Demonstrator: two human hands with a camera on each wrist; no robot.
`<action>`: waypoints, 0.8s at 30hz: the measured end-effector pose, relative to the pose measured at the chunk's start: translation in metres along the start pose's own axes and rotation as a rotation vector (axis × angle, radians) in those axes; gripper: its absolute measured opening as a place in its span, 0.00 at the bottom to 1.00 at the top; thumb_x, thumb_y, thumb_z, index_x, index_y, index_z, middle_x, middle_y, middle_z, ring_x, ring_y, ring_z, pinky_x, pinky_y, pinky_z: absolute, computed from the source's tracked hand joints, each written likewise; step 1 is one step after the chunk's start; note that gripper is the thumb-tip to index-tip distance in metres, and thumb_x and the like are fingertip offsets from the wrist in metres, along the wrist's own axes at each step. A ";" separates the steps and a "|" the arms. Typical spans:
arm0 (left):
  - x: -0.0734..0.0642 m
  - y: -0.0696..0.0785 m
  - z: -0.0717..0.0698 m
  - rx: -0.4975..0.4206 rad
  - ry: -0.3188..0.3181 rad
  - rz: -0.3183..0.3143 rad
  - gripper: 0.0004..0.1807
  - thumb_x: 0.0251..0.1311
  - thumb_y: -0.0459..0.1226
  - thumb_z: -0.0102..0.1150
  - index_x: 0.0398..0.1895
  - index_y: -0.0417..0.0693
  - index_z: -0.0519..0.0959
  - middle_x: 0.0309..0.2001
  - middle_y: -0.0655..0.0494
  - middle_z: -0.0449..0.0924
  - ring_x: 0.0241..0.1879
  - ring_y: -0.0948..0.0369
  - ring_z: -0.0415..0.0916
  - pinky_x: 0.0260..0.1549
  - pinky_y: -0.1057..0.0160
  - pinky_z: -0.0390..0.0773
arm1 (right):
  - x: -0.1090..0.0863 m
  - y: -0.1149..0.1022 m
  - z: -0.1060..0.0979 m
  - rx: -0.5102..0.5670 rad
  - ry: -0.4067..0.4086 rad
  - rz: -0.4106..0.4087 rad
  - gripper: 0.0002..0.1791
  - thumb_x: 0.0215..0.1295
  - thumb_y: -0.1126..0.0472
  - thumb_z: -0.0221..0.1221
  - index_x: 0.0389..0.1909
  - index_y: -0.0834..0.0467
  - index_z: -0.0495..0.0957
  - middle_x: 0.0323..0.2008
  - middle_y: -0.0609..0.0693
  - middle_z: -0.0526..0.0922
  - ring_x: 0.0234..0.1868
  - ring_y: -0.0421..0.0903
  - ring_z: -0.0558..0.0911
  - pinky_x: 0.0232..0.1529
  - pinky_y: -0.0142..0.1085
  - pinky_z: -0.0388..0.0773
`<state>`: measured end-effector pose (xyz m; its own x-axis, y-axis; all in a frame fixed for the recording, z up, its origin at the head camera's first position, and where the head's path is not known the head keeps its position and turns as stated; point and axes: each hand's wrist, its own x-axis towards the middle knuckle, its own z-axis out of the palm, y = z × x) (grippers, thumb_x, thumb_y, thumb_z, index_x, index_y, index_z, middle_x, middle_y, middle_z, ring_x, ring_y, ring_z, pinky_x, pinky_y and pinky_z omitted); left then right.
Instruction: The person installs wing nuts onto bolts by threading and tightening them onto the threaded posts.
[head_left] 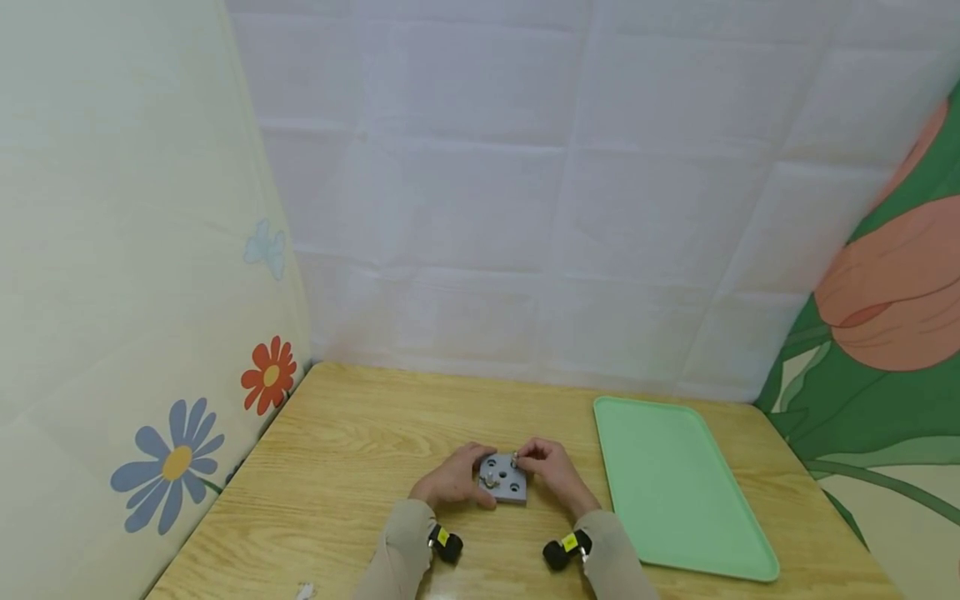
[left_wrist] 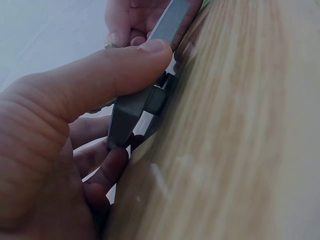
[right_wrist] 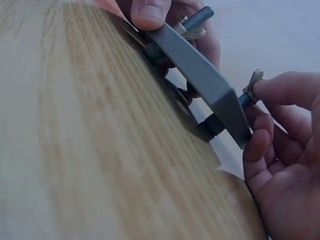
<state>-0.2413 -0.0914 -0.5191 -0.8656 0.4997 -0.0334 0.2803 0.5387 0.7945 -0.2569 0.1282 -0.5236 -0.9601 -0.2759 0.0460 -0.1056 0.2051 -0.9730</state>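
A grey metal plate [head_left: 512, 493] with several holes lies between the hands in the head view. My left hand [head_left: 453, 478] grips its left side, thumb along the near edge and fingers round the far edge. With thumb and fingertips, my right hand [head_left: 553, 468] pinches a wing nut [right_wrist: 255, 80] on a threaded bolt through the plate's far right corner. Another wing nut [right_wrist: 194, 34] sits low on a second bolt [right_wrist: 199, 18] near the left hand. Under the plate, dark bolt heads [right_wrist: 214, 125] stick out close over the table.
A light green tray [head_left: 678, 483] lies on the wooden table [head_left: 375, 433] to the right of the hands. A small whitish scrap [head_left: 305, 591] is at the near left. White sheeting [head_left: 450, 208] stands behind the table, with printed cloths on both sides.
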 end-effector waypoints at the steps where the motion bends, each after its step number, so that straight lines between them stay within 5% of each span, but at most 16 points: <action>1: 0.000 0.000 0.000 0.003 0.000 -0.001 0.45 0.41 0.43 0.76 0.65 0.47 0.67 0.58 0.57 0.67 0.57 0.57 0.65 0.57 0.53 0.64 | 0.001 0.001 0.000 -0.011 0.001 -0.004 0.02 0.60 0.69 0.61 0.33 0.65 0.79 0.34 0.52 0.82 0.35 0.42 0.77 0.38 0.32 0.73; 10: 0.000 0.002 0.000 -0.005 -0.002 0.000 0.45 0.41 0.43 0.76 0.65 0.45 0.67 0.57 0.58 0.67 0.57 0.58 0.65 0.57 0.54 0.65 | -0.008 -0.019 0.000 -0.025 -0.011 -0.012 0.10 0.57 0.69 0.63 0.38 0.70 0.75 0.33 0.51 0.80 0.34 0.45 0.76 0.35 0.33 0.73; 14: 0.000 0.002 -0.001 -0.005 -0.006 -0.005 0.45 0.40 0.42 0.77 0.65 0.45 0.67 0.57 0.57 0.68 0.57 0.57 0.65 0.58 0.54 0.64 | -0.004 -0.009 0.001 -0.017 0.010 -0.015 0.15 0.56 0.67 0.65 0.42 0.69 0.74 0.32 0.51 0.79 0.34 0.45 0.76 0.35 0.33 0.73; 24: 0.001 0.002 -0.001 -0.014 -0.008 -0.008 0.45 0.41 0.42 0.76 0.65 0.46 0.67 0.57 0.57 0.67 0.57 0.57 0.65 0.58 0.53 0.64 | -0.014 -0.029 0.001 -0.082 -0.017 -0.003 0.07 0.57 0.67 0.64 0.32 0.67 0.76 0.29 0.49 0.77 0.32 0.44 0.73 0.32 0.31 0.70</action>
<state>-0.2414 -0.0904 -0.5170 -0.8644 0.5007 -0.0451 0.2671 0.5334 0.8026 -0.2402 0.1248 -0.4961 -0.9552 -0.2925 0.0443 -0.1300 0.2805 -0.9510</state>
